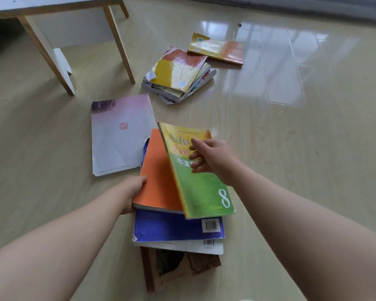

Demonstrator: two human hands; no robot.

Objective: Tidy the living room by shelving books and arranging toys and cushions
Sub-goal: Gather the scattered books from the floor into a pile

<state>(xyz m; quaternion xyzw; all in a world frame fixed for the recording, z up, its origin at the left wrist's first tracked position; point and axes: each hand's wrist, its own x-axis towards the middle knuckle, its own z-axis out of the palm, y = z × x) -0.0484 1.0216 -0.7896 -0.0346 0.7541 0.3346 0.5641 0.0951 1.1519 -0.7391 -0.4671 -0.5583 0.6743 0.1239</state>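
Nearest the lens, 2 bare forearms reached out over a stack of 5 paperback books on the floor [291, 148]. From the bottom up these were 1 brown book [178, 270] with a worn cover, 1 white book [182, 246], 1 blue book [174, 229] with a curled corner and a barcode, 1 orange book [159, 177] and 1 green book [202, 181] printed with a white 8, lying askew on top. The left hand [135, 190] gripped the orange book's left edge, thumb on the cover and fingers curled out of sight beneath. The right hand [211, 157] was over the green book's cover with its fingers loosely spread and slightly bent; whether they pressed on it could not be told. Just beyond the stack, 1 pale lilac book [119, 135] lay flat, touching the orange one. Further off sat a ragged pile of books [178, 72], too overlapped to count, topped by a glossy cover in red and yellow, and beside it 1 yellow-orange book [217, 51] lay alone. At the upper left stood 1 table [52, 5] with a white top and thin wooden legs. Shiny pale wood-look planks made up the floor.
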